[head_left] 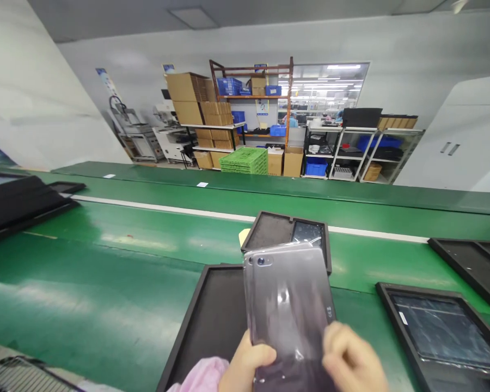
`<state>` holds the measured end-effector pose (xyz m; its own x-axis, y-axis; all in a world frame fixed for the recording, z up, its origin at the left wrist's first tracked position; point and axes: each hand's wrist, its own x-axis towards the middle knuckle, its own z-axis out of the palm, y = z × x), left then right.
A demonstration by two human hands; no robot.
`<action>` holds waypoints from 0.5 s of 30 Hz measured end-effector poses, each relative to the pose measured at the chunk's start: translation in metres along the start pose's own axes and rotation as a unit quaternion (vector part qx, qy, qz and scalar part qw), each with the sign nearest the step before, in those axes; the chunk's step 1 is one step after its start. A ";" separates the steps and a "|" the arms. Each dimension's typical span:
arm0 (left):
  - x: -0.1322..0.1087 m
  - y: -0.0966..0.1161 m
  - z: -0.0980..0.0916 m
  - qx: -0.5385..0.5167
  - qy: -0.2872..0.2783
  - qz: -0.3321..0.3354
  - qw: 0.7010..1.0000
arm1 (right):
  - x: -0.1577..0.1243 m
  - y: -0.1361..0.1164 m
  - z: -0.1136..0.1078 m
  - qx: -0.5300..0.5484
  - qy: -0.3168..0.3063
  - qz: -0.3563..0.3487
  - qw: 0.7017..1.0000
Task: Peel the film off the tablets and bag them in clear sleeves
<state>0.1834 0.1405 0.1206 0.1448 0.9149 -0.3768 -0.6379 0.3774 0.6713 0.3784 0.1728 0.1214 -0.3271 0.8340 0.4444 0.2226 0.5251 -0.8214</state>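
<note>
Two grey tablets (288, 310), stacked back side up with a camera lens at the upper left corner, fill the near middle of the head view. They look wrapped in clear film. My left hand (245, 362) grips their lower left edge, thumb lying on the back. My right hand (351, 356), slightly blurred, has its fingers curled against the lower right edge of the tablets. Beneath them lies a black foam tray (212, 313), partly covered by the tablets. Just behind is another black tray (269, 231) with a dark screen-like panel (308, 232) in its right part.
A black tray (387, 296) on the right holds a film-covered dark tablet (445, 326). Another tray (469, 267) sits farther right. Stacked black trays (20, 209) stand at the left on the green bench (126, 305). Green crates (245, 161) and shelves are beyond the bench.
</note>
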 end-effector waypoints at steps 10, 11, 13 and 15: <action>-0.016 0.012 -0.033 -0.008 0.199 -0.030 0.980 | 0.005 0.032 0.019 0.223 -0.055 0.265 0.936; -0.018 0.016 -0.040 0.004 0.217 -0.035 0.976 | 0.006 0.032 0.016 0.242 -0.049 0.271 0.930; -0.024 0.027 -0.057 0.029 0.265 -0.023 0.963 | 0.009 0.031 0.002 0.276 -0.036 0.285 0.917; -0.028 0.038 -0.075 0.042 0.325 0.007 0.945 | 0.014 0.029 -0.011 0.256 -0.016 0.282 0.924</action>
<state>0.0982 0.1182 0.1094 -0.3760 0.6488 -0.6616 -0.5704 0.4007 0.7170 0.3907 0.2015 0.1081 -0.3204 0.9408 -0.1108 -0.0955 -0.1485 -0.9843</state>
